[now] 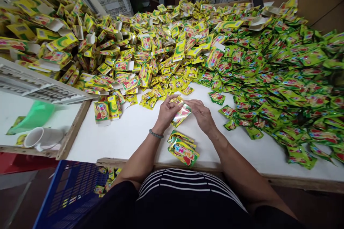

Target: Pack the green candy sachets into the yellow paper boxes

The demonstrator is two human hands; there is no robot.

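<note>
one box [181, 115] sits pinched between my left hand [166, 112] and right hand [201, 114], just above the worktop [129, 132]. it seems light, thin card, easily crushed; i'd hold it by the edges.

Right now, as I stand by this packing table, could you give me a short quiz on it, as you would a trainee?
1. True or false: the left hand and the right hand hold one small carton between them.
2. The heap of green sachets lies on the person's: A left, B right, C lap.
3. Fill in: the beaded bracelet is on the ___ wrist.
Key: 1 true; 2 B; 3 left.
</note>
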